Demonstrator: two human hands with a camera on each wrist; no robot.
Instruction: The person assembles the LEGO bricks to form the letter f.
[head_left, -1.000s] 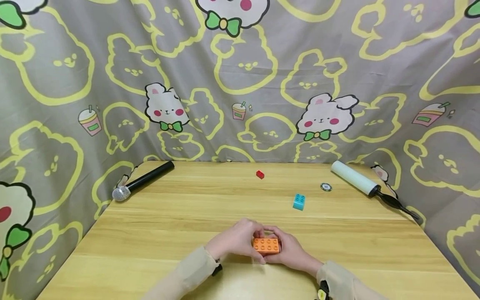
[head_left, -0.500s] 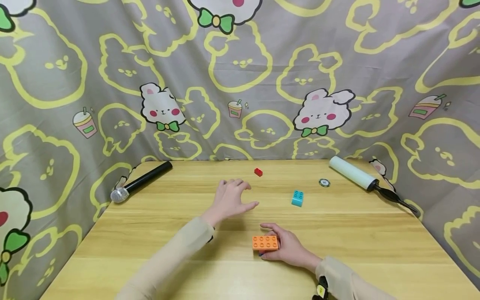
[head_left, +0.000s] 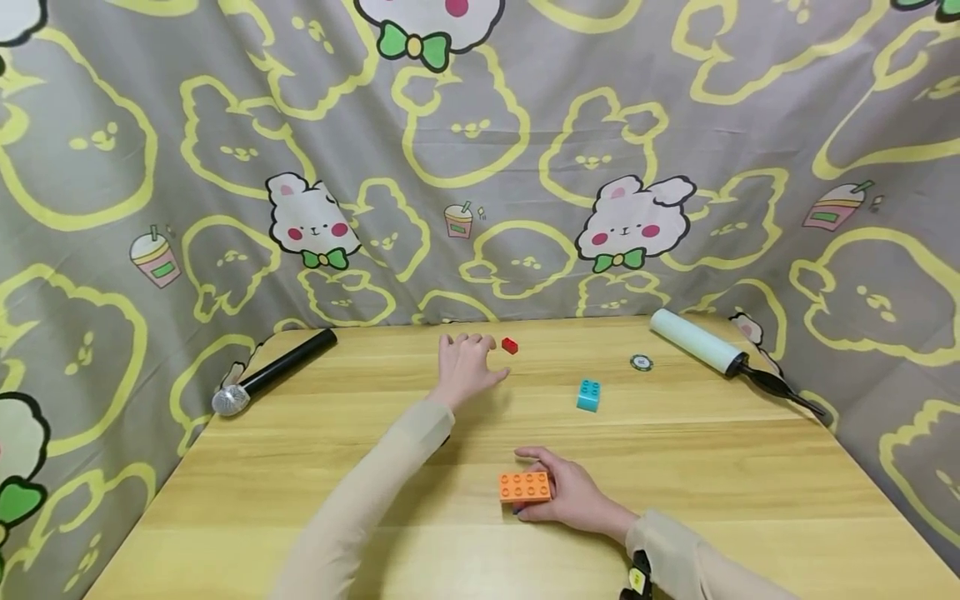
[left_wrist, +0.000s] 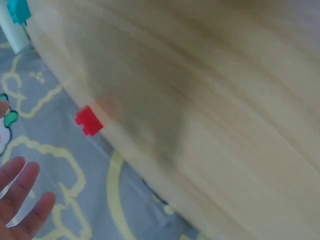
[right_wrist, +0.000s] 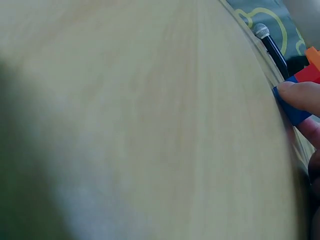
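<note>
Over the far middle of the table, my left hand (head_left: 467, 371) is held with spread, slightly bent fingers and nothing in them. Just right of its fingertips lies a small red toy brick (head_left: 510, 345), apart from the hand; the left wrist view shows this red brick (left_wrist: 90, 120) too. Near the front, my right hand (head_left: 573, 493) grips a stack of toy bricks from its right side. An orange brick (head_left: 525, 487) tops the stack. In the right wrist view a red brick (right_wrist: 307, 74) sits under it, and the thumb presses on a blue brick (right_wrist: 295, 107) at the bottom.
A teal brick (head_left: 588, 395) lies right of centre, with a poker chip (head_left: 641, 362) beyond it. At the far right rests a pale cylinder with a black handle (head_left: 697, 343). A microphone (head_left: 273, 373) lies along the left edge. Patterned cloth (head_left: 480, 167) hangs behind the table.
My left hand has let go of the brick stack and moved forward across the table to the small red brick. My right hand keeps holding the stack in about the same place.
</note>
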